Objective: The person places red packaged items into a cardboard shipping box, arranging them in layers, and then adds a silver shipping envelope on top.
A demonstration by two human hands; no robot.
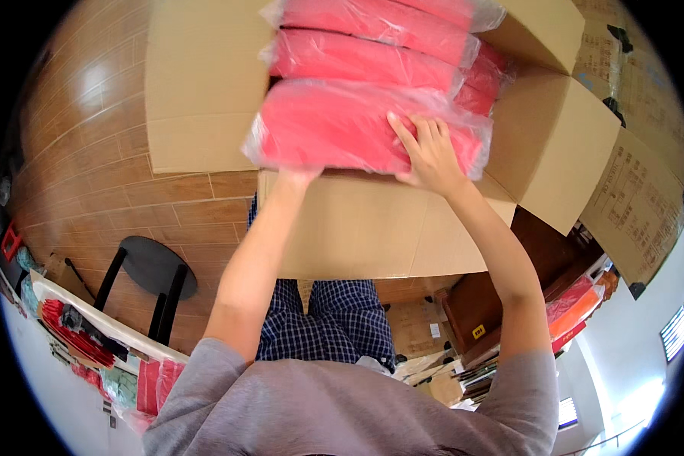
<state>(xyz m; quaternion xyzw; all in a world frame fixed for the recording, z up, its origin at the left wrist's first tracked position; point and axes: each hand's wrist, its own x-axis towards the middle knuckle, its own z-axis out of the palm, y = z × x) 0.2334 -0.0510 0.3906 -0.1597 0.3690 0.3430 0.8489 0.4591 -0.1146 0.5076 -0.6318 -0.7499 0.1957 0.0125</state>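
Note:
A pink-red packet in clear plastic wrap (334, 125) lies across the near side of an open cardboard box (372, 220). My left hand (302, 176) grips its near edge from below, with its fingers hidden under the wrap. On the packet's right part is my right hand (431, 152), fingers over the top and the thumb side at the near edge, holding it. Behind this packet, more wrapped red packets (357, 57) are stacked in rows. Several others (482, 76) show deeper in the box at the right.
The box's flaps (205, 91) stand folded outward. A round dark stool (158, 266) is on the wood-look floor (91, 152) at left. Red items (72, 330) lie on a table at lower left. Flattened printed cardboard (634, 205) and brown wooden furniture (479, 311) are at right.

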